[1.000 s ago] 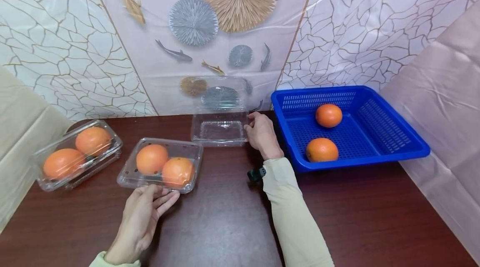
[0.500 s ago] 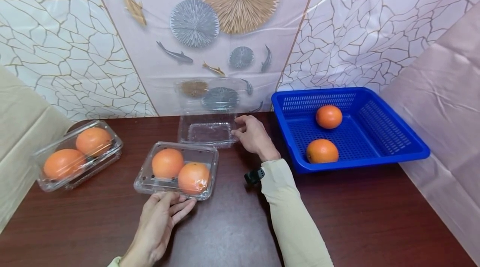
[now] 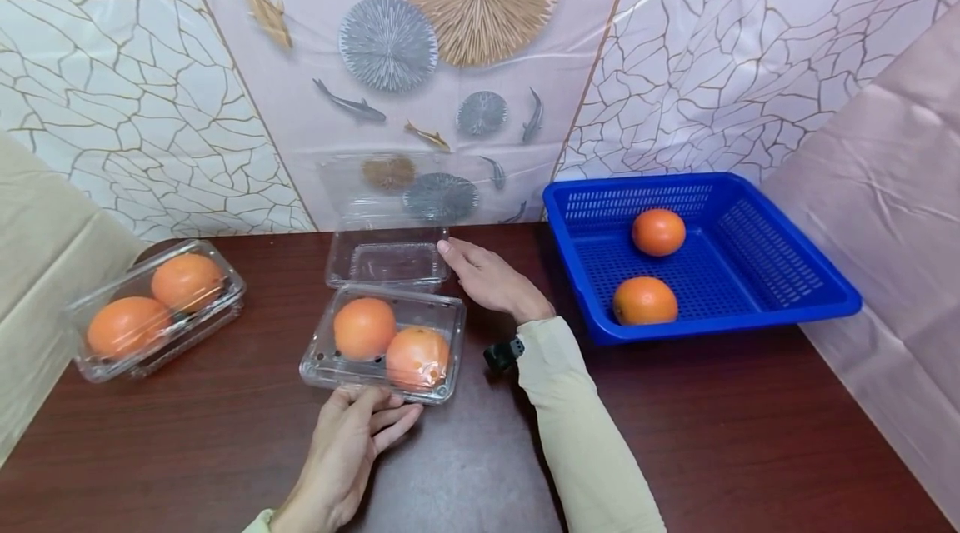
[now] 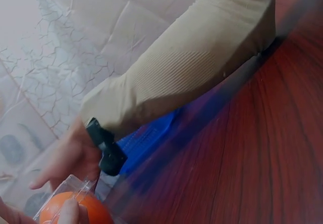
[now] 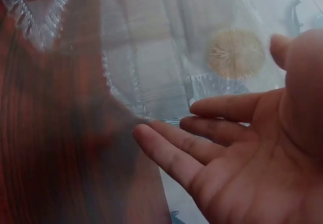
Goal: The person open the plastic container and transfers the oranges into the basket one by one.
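One filled box has shifted right on the table, one open box left; they now sit close, suggesting repositioning is underway. Left hand pinches the filled box's near edge; right hand, fingers straight, thumb apart, is at the open box's right side.

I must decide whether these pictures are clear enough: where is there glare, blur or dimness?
Head view: mostly sharp, with glare on the central closed, clear plastic box and a pale sheen on the red-brown wooden table; left wrist view: the blue plastic basket is blurred; right wrist view: dim, with the open, clear plastic box hazy.
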`<state>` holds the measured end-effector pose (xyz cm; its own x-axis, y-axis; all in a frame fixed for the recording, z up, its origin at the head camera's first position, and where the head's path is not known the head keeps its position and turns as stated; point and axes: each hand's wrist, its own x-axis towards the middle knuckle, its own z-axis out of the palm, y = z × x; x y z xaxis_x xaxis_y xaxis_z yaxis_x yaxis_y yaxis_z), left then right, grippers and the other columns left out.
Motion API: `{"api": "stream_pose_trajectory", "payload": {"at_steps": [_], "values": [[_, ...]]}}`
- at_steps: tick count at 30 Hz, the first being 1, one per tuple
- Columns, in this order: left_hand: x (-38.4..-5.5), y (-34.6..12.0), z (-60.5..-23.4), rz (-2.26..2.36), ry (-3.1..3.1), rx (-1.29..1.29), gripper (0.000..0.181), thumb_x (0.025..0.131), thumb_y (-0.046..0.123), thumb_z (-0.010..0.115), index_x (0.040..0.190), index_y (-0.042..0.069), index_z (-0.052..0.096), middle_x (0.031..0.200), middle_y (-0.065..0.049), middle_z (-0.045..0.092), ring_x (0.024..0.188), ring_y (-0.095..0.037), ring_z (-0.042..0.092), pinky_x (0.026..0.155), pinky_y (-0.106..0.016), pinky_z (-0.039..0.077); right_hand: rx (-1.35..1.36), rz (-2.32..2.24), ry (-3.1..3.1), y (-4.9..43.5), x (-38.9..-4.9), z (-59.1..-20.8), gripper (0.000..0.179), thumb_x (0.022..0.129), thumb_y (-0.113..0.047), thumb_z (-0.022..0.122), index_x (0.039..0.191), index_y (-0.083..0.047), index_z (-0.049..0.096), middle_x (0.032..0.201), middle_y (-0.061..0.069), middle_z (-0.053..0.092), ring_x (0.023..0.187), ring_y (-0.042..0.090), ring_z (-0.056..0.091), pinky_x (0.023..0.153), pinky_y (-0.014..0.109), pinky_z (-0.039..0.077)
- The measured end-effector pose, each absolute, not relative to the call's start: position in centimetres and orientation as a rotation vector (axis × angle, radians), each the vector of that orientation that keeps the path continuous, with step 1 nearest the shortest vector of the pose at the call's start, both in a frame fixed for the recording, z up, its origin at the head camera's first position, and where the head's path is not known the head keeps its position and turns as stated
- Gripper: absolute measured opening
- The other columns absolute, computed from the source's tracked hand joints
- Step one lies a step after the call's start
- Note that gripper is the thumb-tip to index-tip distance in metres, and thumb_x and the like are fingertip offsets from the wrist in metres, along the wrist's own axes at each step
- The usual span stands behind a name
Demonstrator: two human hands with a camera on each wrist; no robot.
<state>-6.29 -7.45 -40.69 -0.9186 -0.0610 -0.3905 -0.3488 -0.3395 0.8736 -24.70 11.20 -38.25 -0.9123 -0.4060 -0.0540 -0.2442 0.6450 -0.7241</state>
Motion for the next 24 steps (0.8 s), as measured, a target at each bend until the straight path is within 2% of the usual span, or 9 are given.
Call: {"api": "stream_pose_trajectory", "payload": {"at_steps": [2, 5, 11, 13, 19, 24], "values": [[-6.3, -7.1, -40.7, 2.373, 1.675, -0.526, 0.015, 0.101, 0.002, 0.042, 0.114, -0.003, 0.037, 0.097, -0.011, 0.058, 0.085, -0.016, 0.072, 0.088, -0.031, 0.065, -0.533, -1.091, 2.629, 11.1, -24.6, -38.2, 0.071, 0.108, -0.059, 0.023, 0.160, -0.012, 0.031, 0.167, 0.003, 0.033, 0.156, 0.020, 0.027, 0.132, 0.039, 0.023], [-6.2, -6.6, -40.7, 2.379, 1.658, -0.510, 0.014, 0.101, 0.002, 0.042, 0.113, -0.003, 0.037, 0.097, -0.011, 0.058, 0.084, -0.016, 0.072, 0.088, -0.030, 0.065, -0.544, -1.079, 2.562, 10.9, -24.4, -38.4, 0.075, 0.106, -0.064, 0.017, 0.163, -0.015, 0.022, 0.171, 0.000, 0.022, 0.158, 0.018, 0.018, 0.134, 0.038, 0.018], [-6.1, -5.8, -40.8, 2.370, 1.635, -0.491, 0.015, 0.102, 0.003, 0.043, 0.115, -0.003, 0.037, 0.097, -0.010, 0.058, 0.083, -0.015, 0.071, 0.086, -0.031, 0.066, -0.516, -1.082, 2.473, 10.7, -24.2, -38.5, 0.085, 0.098, -0.079, 0.011, 0.163, -0.025, 0.015, 0.171, -0.008, 0.015, 0.158, 0.012, 0.014, 0.133, 0.036, 0.018], [-6.0, -5.6, -40.9, 2.366, 1.628, -0.487, 0.017, 0.103, 0.004, 0.043, 0.116, -0.004, 0.036, 0.097, -0.010, 0.058, 0.083, -0.015, 0.071, 0.086, -0.031, 0.066, -0.539, -1.074, 2.470, 10.7, -24.2, -38.5, 0.085, 0.098, -0.078, 0.011, 0.164, -0.024, 0.014, 0.171, -0.008, 0.015, 0.158, 0.013, 0.014, 0.133, 0.036, 0.017], [-5.7, -5.7, -41.2, 2.271, 1.630, -0.434, 0.024, 0.104, 0.009, 0.044, 0.121, -0.005, 0.037, 0.095, -0.010, 0.059, 0.080, -0.018, 0.073, 0.083, -0.033, 0.066, -0.575, -0.971, 2.526, 12.1, -24.2, -37.6, 0.072, 0.105, -0.066, 0.026, 0.162, -0.023, 0.025, 0.169, -0.004, 0.026, 0.158, 0.017, 0.021, 0.132, 0.039, 0.022], [-5.3, -7.5, -41.2, 2.087, 1.632, -0.272, 0.025, 0.104, 0.019, 0.045, 0.117, -0.003, 0.043, 0.091, -0.008, 0.062, 0.077, -0.019, 0.071, 0.080, -0.038, 0.067, -0.582, -0.820, 2.560, 13.6, -23.6, -35.9, 0.067, 0.102, -0.059, 0.049, 0.158, -0.022, 0.039, 0.156, 0.008, 0.049, 0.145, 0.025, 0.046, 0.123, 0.046, 0.040]]}}
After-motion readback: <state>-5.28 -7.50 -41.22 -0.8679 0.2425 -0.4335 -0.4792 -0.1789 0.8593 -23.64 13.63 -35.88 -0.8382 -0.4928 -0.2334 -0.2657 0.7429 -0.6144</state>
